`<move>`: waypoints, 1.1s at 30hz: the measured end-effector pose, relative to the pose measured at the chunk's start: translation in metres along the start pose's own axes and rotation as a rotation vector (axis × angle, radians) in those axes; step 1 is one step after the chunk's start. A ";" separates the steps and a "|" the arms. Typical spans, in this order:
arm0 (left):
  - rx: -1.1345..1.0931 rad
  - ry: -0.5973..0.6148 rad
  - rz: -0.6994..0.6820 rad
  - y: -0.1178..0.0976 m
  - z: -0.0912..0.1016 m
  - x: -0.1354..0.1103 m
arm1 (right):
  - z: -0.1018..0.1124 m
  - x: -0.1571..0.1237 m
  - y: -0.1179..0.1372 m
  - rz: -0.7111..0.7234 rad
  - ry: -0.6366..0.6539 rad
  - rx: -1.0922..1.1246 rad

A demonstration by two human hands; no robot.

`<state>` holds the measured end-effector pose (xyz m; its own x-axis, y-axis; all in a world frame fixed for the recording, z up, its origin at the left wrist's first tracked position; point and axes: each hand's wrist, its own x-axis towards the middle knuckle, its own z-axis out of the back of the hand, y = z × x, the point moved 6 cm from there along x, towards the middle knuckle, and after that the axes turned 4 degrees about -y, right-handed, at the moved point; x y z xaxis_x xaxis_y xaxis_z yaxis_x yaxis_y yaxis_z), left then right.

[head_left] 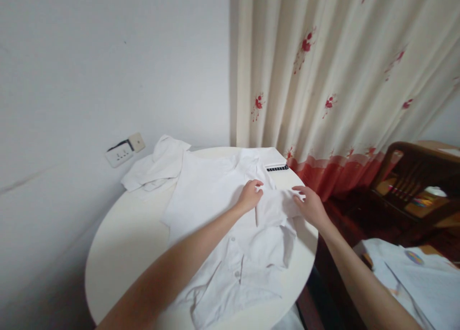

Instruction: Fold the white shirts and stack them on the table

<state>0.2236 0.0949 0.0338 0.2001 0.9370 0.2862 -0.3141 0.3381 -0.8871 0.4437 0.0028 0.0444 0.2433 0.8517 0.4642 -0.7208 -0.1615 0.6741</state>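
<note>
A white short-sleeved shirt (212, 191) lies spread across a round white table (122, 243), its collar and button placket near the front edge. My left hand (249, 194) rests on the shirt's right part with its fingers curled, pinching the cloth. My right hand (309, 205) lies on the folded sleeve at the table's right edge, fingers bent onto the fabric.
A wall socket (124, 150) sits behind the table on the white wall. A flowered curtain (334, 80) hangs at the back right. A dark wooden chair (409, 181) stands to the right, more white cloth (413, 272) below it. A small black-edged item (276, 167) lies by the shirt.
</note>
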 end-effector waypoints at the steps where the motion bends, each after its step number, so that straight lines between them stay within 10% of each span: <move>1: 0.037 0.026 -0.066 -0.005 -0.005 -0.002 | 0.003 0.009 -0.016 -0.030 -0.003 -0.084; 5: 0.090 0.082 -0.188 -0.012 -0.020 -0.013 | -0.007 0.032 -0.044 -0.008 0.229 -0.078; 11: 0.116 0.156 -0.200 -0.007 -0.026 -0.019 | -0.013 0.043 -0.020 0.001 0.556 0.241; 20: -0.351 0.326 0.082 -0.045 -0.010 -0.013 | 0.003 0.064 0.055 0.086 0.120 0.025; 26: -0.506 0.400 0.338 -0.055 0.004 -0.022 | -0.041 0.039 0.106 -0.218 0.579 0.770; 29: -0.447 0.286 0.279 -0.056 0.024 -0.017 | -0.037 0.038 0.106 -0.270 0.589 0.931; 33: -0.415 0.376 0.271 -0.062 0.062 -0.010 | -0.013 0.053 0.063 -0.256 0.259 0.739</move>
<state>0.1836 0.0699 0.1083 0.5008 0.8642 -0.0486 -0.0276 -0.0402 -0.9988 0.4026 0.0440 0.1039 0.1197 0.9801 0.1585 -0.0278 -0.1563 0.9873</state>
